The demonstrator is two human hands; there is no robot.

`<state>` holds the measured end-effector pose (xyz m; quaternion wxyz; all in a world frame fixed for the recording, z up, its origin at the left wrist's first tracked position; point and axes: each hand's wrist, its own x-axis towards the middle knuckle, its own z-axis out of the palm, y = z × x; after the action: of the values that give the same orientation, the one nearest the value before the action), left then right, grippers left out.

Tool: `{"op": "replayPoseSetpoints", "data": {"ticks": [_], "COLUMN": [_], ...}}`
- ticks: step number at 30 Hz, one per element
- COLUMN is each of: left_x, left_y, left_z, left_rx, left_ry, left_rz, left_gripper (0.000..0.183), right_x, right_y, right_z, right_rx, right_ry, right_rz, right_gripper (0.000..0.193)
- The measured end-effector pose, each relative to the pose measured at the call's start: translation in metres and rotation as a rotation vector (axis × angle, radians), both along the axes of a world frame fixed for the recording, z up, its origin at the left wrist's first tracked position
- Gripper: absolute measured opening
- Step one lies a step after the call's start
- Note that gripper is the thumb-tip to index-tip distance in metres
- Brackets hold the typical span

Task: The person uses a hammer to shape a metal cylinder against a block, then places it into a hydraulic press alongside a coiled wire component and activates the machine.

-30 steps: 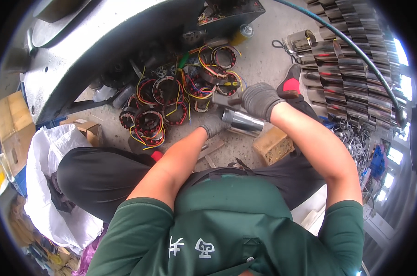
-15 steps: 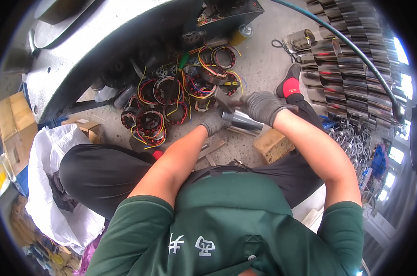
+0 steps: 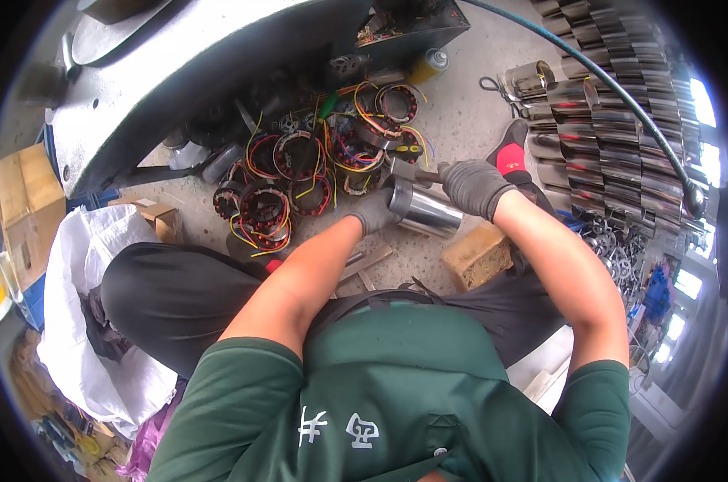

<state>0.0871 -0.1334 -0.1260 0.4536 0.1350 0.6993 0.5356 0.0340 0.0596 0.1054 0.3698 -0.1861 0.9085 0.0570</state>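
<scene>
My gloved left hand (image 3: 377, 212) is closed around the dark-rimmed left end of a shiny metal cylinder (image 3: 433, 213), which lies tilted above the floor. In my gloved right hand (image 3: 471, 187) is a hammer (image 3: 404, 169), gripped by its handle. Its head is at the upper edge of the cylinder's rim, close to my left fingers; whether it touches cannot be made out. Beyond my hands, several wound motor stators (image 3: 296, 157) with red, yellow and blue wires are heaped on the floor. What sits inside the cylinder is hidden.
A wooden block (image 3: 477, 255) lies beside my right leg. Stacked metal cylinders (image 3: 601, 128) rise at the right, with metal parts (image 3: 609, 245) below them. A white sack (image 3: 67, 321) and cardboard box (image 3: 157, 218) are at the left. A yellow can (image 3: 430, 64) stands far ahead.
My right hand has shifted slightly to the right with the hammer. More of the cylinder and its rim now shows, and the view has moved a little.
</scene>
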Motion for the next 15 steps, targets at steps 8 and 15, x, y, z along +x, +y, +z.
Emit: {"op": "replayPoseSetpoints", "data": {"ticks": [8, 15], "left_x": [-0.006, -0.007], "left_y": [0.007, 0.001], "left_z": [0.000, 0.023], "left_rx": [-0.003, -0.076], "left_ry": [-0.041, 0.067], "left_rz": [0.072, 0.089], "left_gripper": [0.071, 0.061], "right_x": [-0.001, -0.020], "right_y": [-0.032, -0.034], "right_z": [-0.001, 0.004], "right_rx": [0.020, 0.103], "right_ry": [-0.040, -0.088], "right_rz": [-0.013, 0.106], "right_gripper": [0.027, 0.032]}}
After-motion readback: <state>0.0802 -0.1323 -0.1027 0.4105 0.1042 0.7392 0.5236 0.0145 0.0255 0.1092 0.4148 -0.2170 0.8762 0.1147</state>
